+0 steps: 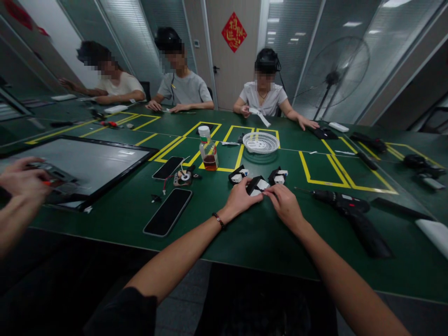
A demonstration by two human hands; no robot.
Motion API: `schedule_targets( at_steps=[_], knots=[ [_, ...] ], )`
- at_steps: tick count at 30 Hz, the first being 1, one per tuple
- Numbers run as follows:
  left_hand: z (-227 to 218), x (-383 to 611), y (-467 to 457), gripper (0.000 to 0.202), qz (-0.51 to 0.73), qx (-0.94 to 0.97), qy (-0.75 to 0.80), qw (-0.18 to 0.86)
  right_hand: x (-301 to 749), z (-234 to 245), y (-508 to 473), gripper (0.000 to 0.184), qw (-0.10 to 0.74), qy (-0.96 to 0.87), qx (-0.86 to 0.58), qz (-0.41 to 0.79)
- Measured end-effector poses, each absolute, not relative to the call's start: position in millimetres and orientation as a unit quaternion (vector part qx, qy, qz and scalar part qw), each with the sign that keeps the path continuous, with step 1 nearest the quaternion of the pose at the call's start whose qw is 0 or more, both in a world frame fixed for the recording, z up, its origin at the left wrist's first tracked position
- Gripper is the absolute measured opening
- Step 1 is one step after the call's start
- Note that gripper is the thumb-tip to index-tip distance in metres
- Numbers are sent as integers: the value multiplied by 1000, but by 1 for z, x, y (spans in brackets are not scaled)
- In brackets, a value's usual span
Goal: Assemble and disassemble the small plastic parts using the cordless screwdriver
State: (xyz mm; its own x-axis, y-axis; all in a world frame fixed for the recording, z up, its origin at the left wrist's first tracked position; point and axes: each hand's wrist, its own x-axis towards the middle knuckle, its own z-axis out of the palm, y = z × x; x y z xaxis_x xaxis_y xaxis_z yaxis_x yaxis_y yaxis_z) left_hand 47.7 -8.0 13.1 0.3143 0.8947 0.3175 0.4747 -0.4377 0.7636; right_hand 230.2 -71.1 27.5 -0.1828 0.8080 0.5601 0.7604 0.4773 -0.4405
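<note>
A small black-and-white piece (259,185), its exact kind unclear, lies between my hands just above the green table. My left hand (241,199) is closed around its left side and near edge, a beaded bracelet on the wrist. Pinched fingers of my right hand (285,204) are at its right corner; whatever fine part they grip is hidden. Two similar black-and-white pieces rest just beyond, one at the left (238,175) and one at the right (279,176).
A cordless drill (350,205) lies to the right, its bit pointing toward my hands. Leftward are a phone (168,212), a small mechanism with wires (184,177) and a glass bottle (209,154). A white basket (261,149) stands beyond. A neighbour's hand (23,179) holds a device at far left.
</note>
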Motion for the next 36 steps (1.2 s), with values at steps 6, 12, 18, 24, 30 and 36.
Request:
schedule_targets(
  at_steps=[6,12,18,24,30,36],
  knots=[
    [17,48,-11,61,363,760,470,265,231,27,-71,15,382,-769,-511,39],
    [17,47,-11,64,366,768,461,255,233,25,-69,15,370,-779,-505,30],
    [17,47,-10,65,357,773,463,247,233,25,-68,16,374,-784,-495,28],
    [15,46,-10,66,361,779,453,240,231,29,-69,14,391,-770,-501,56],
    [17,47,-11,64,379,768,432,282,231,21,-65,22,496,-667,-546,104],
    [15,48,-9,52,368,749,396,383,236,-1,-50,50,562,-543,-583,221]
  ],
)
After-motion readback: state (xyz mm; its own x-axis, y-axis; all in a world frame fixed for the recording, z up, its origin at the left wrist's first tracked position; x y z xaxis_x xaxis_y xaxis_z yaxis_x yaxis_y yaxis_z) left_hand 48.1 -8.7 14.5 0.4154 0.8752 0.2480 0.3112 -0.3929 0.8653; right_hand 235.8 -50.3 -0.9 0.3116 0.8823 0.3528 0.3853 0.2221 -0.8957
